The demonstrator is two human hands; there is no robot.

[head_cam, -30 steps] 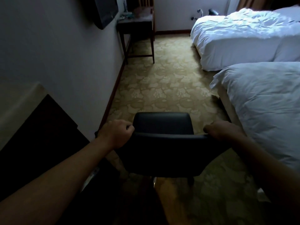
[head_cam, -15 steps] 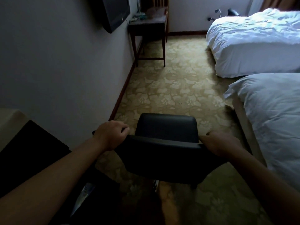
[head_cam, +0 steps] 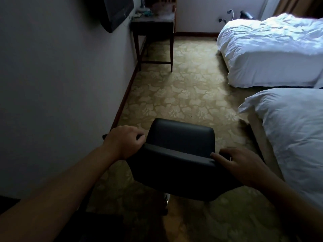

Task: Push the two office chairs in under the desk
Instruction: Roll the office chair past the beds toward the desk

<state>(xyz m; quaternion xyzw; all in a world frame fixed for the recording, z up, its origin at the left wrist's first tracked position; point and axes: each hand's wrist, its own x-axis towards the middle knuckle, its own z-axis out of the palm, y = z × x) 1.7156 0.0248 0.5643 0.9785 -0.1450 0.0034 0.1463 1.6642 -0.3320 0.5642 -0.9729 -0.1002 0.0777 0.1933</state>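
Observation:
A black padded office chair [head_cam: 180, 151] stands on the patterned carpet right in front of me, its seat facing away. My left hand [head_cam: 125, 141] grips the left end of the backrest's top edge. My right hand [head_cam: 239, 161] holds the right end, fingers spread along the rim. A dark wooden desk [head_cam: 153, 26] stands against the left wall at the far end of the room, with small items on top. Only one chair is in view.
A wall-mounted television [head_cam: 117, 13] hangs on the left wall [head_cam: 61, 84]. Two beds with white covers, one far [head_cam: 272, 49] and one near [head_cam: 293, 133], line the right side. A strip of carpet [head_cam: 183, 88] runs between wall and beds to the desk.
The view has shifted forward and the dark furniture at lower left has slid out of sight. The chair has rolled ahead along the wall, turning slightly, with both hands still on its backrest.

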